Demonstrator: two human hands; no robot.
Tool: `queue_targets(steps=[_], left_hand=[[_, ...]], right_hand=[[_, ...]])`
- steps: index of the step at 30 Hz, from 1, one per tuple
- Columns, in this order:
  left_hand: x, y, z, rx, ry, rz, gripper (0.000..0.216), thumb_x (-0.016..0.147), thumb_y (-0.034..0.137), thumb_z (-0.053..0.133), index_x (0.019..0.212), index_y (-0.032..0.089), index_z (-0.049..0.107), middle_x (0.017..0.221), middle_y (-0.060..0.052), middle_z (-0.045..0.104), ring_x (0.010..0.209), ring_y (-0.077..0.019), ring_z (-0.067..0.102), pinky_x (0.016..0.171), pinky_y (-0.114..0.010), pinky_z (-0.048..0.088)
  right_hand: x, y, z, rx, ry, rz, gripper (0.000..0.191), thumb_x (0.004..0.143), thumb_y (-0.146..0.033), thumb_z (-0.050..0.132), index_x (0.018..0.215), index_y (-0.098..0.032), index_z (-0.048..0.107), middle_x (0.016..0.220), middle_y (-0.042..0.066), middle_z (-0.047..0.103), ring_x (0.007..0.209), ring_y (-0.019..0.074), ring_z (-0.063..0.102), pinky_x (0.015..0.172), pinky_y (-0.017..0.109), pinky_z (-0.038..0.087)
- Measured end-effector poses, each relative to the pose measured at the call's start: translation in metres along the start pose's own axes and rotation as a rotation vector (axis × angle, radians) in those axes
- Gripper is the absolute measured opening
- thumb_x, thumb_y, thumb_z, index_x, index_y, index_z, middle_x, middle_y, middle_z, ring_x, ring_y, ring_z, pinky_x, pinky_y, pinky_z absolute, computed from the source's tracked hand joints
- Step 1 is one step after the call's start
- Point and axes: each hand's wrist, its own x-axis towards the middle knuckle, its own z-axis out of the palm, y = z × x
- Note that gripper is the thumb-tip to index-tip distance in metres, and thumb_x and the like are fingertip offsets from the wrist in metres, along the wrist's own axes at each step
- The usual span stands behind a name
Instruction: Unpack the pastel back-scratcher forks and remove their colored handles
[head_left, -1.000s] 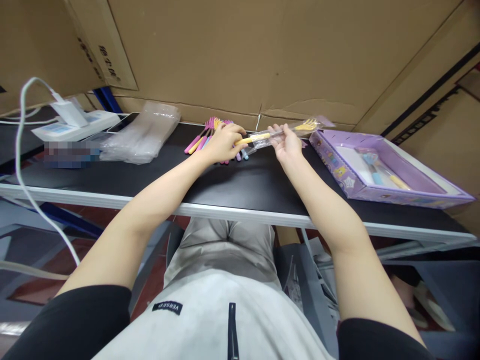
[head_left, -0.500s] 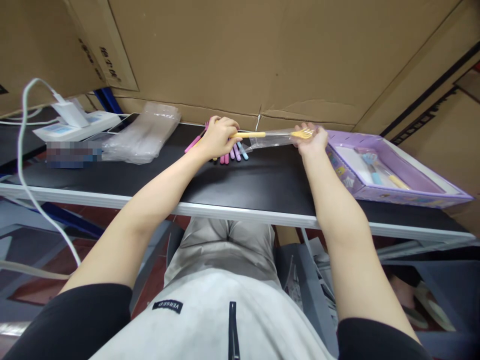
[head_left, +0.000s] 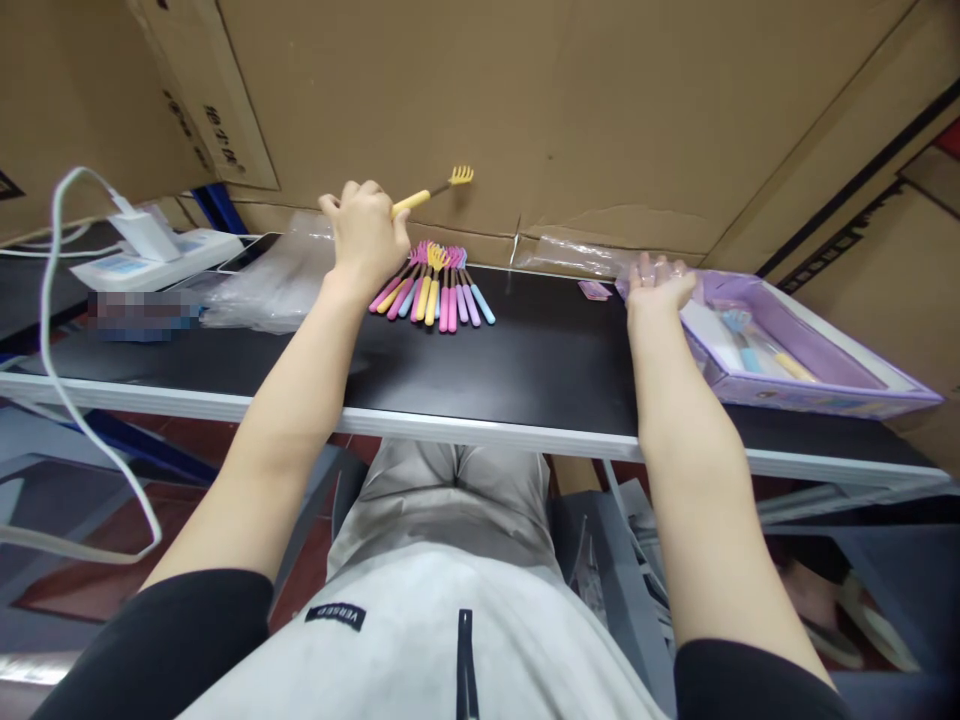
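My left hand (head_left: 367,232) grips a yellow back scratcher (head_left: 412,203) by its handle, raised above the table with its small claw head pointing up and right. Below it, several back scratchers (head_left: 431,285) with pink, yellow, blue and purple handles lie fanned out on the black tabletop. At the right, my right hand (head_left: 658,285) is closed on one end of a clear plastic sleeve (head_left: 577,256), which stretches left along the back edge. Just left of that hand, a small pink card (head_left: 594,290) rests on the table.
A purple display box (head_left: 817,400) stands at the right with wrapped scratchers inside. Clear plastic sleeves (head_left: 259,295) lie in a stack at the left, beside a white power strip (head_left: 161,258) with a charger and cable. Cardboard (head_left: 420,90) walls the back.
The yellow back scratcher has come out of the clear sleeve. My left hand moved up and left with it, uncovering the fanned scratchers. The pink card now shows on the table.
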Motion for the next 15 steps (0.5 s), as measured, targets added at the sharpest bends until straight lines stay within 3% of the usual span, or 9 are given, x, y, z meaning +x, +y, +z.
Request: queue_targets(steps=[4,8,15], left_hand=[[-0.006,0.009,-0.004,0.006,-0.029,0.028,0.05,0.101,0.058,0.039,0.119,0.025,0.072,0.122,-0.014,0.077,0.148,-0.0475,0.042,0.116,-0.079,0.018],[-0.017,0.029,-0.006,0.069,-0.068,0.035,0.043,0.1,0.052,0.043,0.107,0.022,0.073,0.119,-0.017,0.078,0.139,-0.0467,0.053,0.116,-0.077,0.024],[-0.023,0.042,-0.006,0.096,-0.107,0.047,0.051,0.099,0.059,0.038,0.102,0.023,0.074,0.103,-0.012,0.078,0.136,-0.0434,0.055,0.118,-0.076,0.021]], right_hand=[[-0.003,0.004,0.003,-0.044,-0.025,0.004,0.041,0.11,-0.039,0.026,0.12,-0.025,0.062,0.156,0.005,0.06,0.13,0.0167,0.074,0.099,0.04,0.064],[-0.011,0.003,0.005,-0.059,-0.029,0.036,0.038,0.111,-0.038,0.028,0.123,-0.024,0.061,0.152,0.006,0.064,0.128,0.0162,0.075,0.104,0.039,0.062],[-0.018,0.004,0.006,-0.119,-0.049,0.03,0.041,0.113,-0.041,0.028,0.121,-0.024,0.063,0.151,0.006,0.064,0.128,0.0151,0.075,0.105,0.037,0.061]])
